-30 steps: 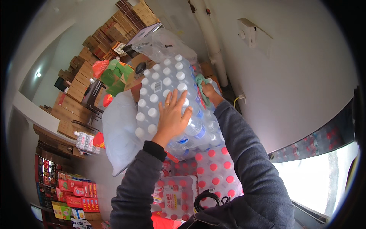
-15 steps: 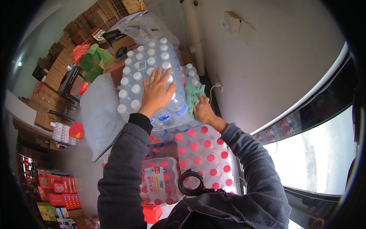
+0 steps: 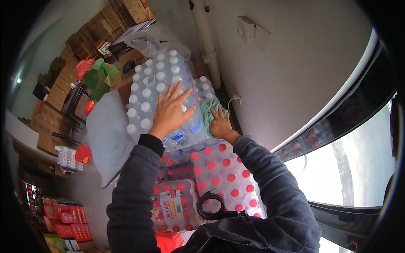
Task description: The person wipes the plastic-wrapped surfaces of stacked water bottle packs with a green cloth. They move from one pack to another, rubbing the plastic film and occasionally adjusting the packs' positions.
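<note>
A shrink-wrapped pack of clear bottles with white caps [image 3: 145, 93] lies tilted on the stack in front of me. My left hand [image 3: 171, 111] rests palm down on its near right part, fingers spread over the wrap. Along the pack's right side, a green cloth [image 3: 207, 114] lies bunched up. My right hand [image 3: 221, 125] presses on that cloth, its fingers bent and spread over the fabric. Beyond the cloth, part of another white-capped bottle pack [image 3: 204, 87] shows. Packs of red-capped bottles [image 3: 226, 162] sit below, nearer to me.
A coiled black hose or cable [image 3: 199, 206] lies on the near packs. A big translucent plastic bag [image 3: 106, 135] stands left of the stack. To the right are a wall [image 3: 270, 97], a yellow cable [image 3: 231, 101] and a glass-fronted cabinet [image 3: 314, 139]. Cartons [image 3: 52, 101] line the far left.
The view has shifted slightly, so the stack appears lower and farther left. My right fingers have spread more over the cloth, whose folds have changed. My left hand stays on the pack.
</note>
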### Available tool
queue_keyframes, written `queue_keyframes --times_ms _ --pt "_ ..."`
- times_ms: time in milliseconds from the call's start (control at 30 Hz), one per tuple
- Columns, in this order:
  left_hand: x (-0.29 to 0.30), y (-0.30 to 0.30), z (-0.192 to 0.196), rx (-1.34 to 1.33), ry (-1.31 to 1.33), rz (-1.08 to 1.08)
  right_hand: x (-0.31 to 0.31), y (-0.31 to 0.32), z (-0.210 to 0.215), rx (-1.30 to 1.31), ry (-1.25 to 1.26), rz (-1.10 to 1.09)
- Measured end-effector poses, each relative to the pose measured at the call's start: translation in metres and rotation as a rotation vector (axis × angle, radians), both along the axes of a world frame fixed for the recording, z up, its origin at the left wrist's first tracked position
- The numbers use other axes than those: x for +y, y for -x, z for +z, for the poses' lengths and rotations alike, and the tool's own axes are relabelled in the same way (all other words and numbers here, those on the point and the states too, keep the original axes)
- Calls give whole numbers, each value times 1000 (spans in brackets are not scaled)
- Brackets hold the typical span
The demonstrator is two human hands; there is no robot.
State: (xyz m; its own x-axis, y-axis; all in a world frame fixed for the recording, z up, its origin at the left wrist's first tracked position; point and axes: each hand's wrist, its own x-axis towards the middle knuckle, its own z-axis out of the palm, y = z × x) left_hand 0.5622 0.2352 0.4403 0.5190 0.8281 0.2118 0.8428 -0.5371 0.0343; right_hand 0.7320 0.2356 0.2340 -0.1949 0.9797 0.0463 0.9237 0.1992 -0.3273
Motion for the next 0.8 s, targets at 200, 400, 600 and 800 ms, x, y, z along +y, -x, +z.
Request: queue_keyframes --times_ms 200,400,600,800 --pt "1 1 -2 4 -16 -20 18 -2 -6 11 -51 -11" --pt "3 2 -2 6 -36 -40 41 0 -8 47 -50 -56" --pt "2 1 -1 9 -34 -40 54 -1 5 20 88 -53" --pt "1 0 0 18 -18 -23 66 0 11 35 99 -56"
